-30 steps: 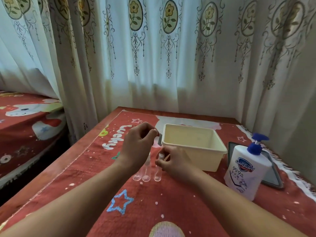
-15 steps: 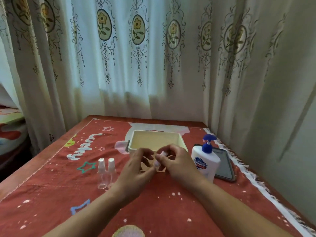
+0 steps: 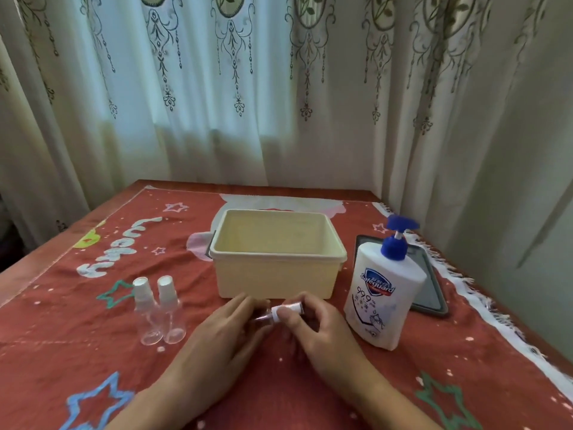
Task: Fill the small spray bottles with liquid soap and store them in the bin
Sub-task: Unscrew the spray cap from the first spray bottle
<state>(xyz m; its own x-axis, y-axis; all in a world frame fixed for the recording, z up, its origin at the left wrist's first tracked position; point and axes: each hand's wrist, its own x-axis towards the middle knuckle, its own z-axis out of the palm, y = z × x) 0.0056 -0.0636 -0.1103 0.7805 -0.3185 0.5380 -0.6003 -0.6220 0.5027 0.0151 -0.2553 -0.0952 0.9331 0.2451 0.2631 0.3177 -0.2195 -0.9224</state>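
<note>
While both forearms reach in from the near edge across the red cloth (image 3: 279, 392), the left hand (image 3: 228, 332) and the right hand (image 3: 319, 328) meet at the middle of the table with one small spray bottle (image 3: 263, 316) lying sideways between them; whether it touches the cloth I cannot tell. The left hand's fingers curve loosely round the clear body, and the right hand's thumb and forefinger pinch the white spray top (image 3: 288, 309), which points right. Left of the hands two more spray bottles, one (image 3: 146, 315) touching the other (image 3: 172, 311), stand upright with their caps on. Just right of the right hand stands the white soap pump bottle (image 3: 384, 293), upright, its blue pump head turned to the far right. Just beyond the hands sits the cream bin (image 3: 276, 280), its top open. Behind the soap bottle a dark flat slab (image 3: 431, 283) lies on the cloth. Patterned curtains (image 3: 279, 103) hang along the far side.
</note>
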